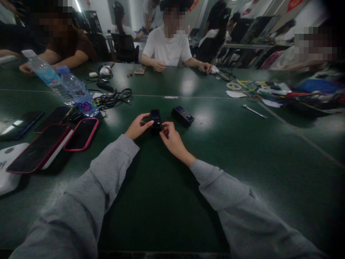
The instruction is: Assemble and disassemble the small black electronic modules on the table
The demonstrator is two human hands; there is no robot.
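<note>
A small black handheld device with a dark screen and buttons is between my hands, over the green table. My left hand grips its left side, the thumb lying across the lower front near the buttons. At its lower right corner, the curled fingers of my right hand pinch the edge; exactly what the fingertips press on is hidden. A second, similar black device lies on the table just beyond my right hand, turned at an angle, with nobody touching it.
Phones, one in a pink case and one in a red case, lie to the left. Behind them lean two plastic bottles beside black cables. A wrench-like metal tool and tangled wires lie right. People sit across the table.
</note>
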